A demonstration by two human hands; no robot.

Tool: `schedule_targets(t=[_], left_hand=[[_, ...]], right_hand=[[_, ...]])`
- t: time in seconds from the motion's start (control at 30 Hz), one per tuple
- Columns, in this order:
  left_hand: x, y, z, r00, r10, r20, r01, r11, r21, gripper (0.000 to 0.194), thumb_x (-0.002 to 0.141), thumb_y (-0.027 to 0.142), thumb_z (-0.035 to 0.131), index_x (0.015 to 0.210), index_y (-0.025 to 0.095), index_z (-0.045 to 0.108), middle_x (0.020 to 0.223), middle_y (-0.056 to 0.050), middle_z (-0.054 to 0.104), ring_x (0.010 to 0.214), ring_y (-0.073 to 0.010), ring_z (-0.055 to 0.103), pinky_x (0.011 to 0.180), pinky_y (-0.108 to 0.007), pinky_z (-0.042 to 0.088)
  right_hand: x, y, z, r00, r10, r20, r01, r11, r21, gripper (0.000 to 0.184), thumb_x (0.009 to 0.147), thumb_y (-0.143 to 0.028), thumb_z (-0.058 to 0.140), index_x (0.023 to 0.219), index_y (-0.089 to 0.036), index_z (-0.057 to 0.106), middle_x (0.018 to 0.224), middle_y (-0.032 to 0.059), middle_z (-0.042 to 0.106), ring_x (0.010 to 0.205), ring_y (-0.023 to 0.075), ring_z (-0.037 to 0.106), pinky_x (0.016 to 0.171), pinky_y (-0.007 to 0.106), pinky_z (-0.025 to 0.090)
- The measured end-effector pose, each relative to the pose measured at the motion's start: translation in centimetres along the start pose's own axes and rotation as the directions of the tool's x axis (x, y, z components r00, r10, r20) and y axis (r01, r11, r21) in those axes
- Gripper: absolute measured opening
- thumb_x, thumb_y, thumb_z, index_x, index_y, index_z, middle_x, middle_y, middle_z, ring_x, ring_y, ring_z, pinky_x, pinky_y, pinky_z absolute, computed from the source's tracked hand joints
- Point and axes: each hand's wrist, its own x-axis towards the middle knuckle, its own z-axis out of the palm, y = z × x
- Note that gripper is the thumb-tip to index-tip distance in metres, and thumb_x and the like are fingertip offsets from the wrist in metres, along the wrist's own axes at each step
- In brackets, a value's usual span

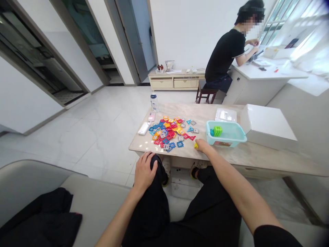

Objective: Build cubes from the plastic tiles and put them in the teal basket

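Observation:
My left hand lies on my left knee with its fingers apart, holding nothing. Over the front edge of the table, my right hand grips a small yellow plastic building piece; its exact shape is mostly hidden by the fingers. Left of that hand spreads a loose pile of flat interlocking plastic pieces in red, blue, orange and grey. To its right is a light turquoise basket, with a green block of joined pieces and a blue piece inside at the left end.
A white box and a clear plastic container stand behind and right of the basket. A water bottle, a pink packet and a white case are at the table's left. Beyond, a person sits at a white desk.

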Motion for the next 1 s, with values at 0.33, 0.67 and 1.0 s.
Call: schedule_targets(t=[0.33,0.67,1.0], left_hand=[[5.1,1.3,1.3,0.993,-0.035,0.112,0.046,0.994,-0.095,0.035,0.107,0.040,0.058,0.132,0.023,0.076,0.135,-0.014,0.080,0.132,-0.0407,0.070,0.118,-0.065,0.051],[23.9,9.0,9.8,0.568,0.132,0.812,0.807,0.106,-0.582,0.054,0.090,0.066,0.085,0.107,0.016,0.072,0.120,-0.021,0.081,0.108,-0.0297,0.082,0.103,-0.044,0.066],[21.1,9.9,6.5,0.676,0.388,0.626,0.676,0.012,-0.737,0.053,0.091,0.057,0.092,0.116,0.012,0.083,0.117,-0.016,0.085,0.116,-0.0299,0.082,0.110,-0.043,0.064]], right_hand=[[1.1,2.8,-2.1,0.990,-0.065,-0.129,0.097,0.960,0.262,0.049,0.097,-0.021,0.087,0.143,-0.012,0.075,0.143,0.0211,0.079,0.133,0.0343,0.075,0.117,0.042,0.056],[-1.0,0.0,-6.8,0.768,-0.065,-0.637,0.497,0.688,0.529,0.065,0.094,-0.033,0.089,0.155,-0.023,0.069,0.153,0.0137,0.075,0.135,0.0318,0.075,0.120,0.051,0.060],[-6.0,-3.9,-10.2,0.637,-0.116,-0.762,0.686,0.536,0.492,0.063,0.099,-0.033,0.088,0.158,-0.037,0.067,0.152,0.0050,0.075,0.140,0.0279,0.073,0.119,0.045,0.065]])
